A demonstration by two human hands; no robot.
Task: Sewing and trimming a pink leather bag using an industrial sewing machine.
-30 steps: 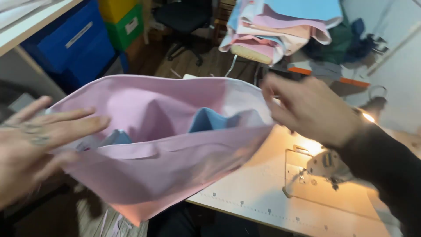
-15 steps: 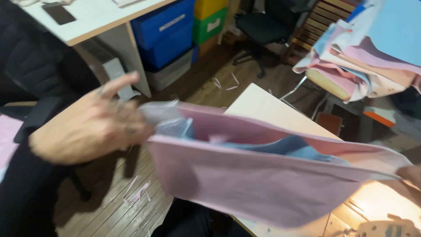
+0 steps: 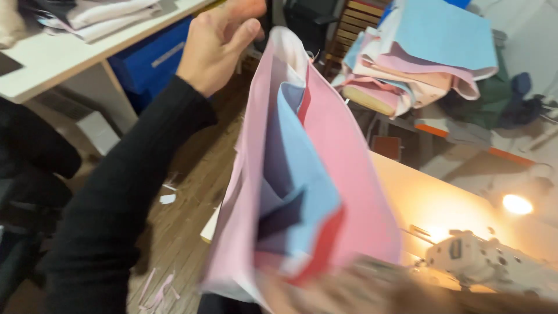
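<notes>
Fabric (image 3: 325, 174), a pink piece with blue layers inside, hangs above the table (image 3: 430, 203), long axis near upright, top end tilted away. Left hand (image 3: 218, 40) pinches its top edge; right hand (image 3: 349, 291), blurred, seems to clutch the bottom. Seams look sewn, piece under inspection

No packages, labels (or screens)

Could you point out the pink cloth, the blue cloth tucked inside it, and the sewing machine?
pink cloth (image 3: 349, 174), head view, right-hand panel
blue cloth (image 3: 305, 174), head view, broad middle
sewing machine (image 3: 482, 259), head view, white body
</notes>
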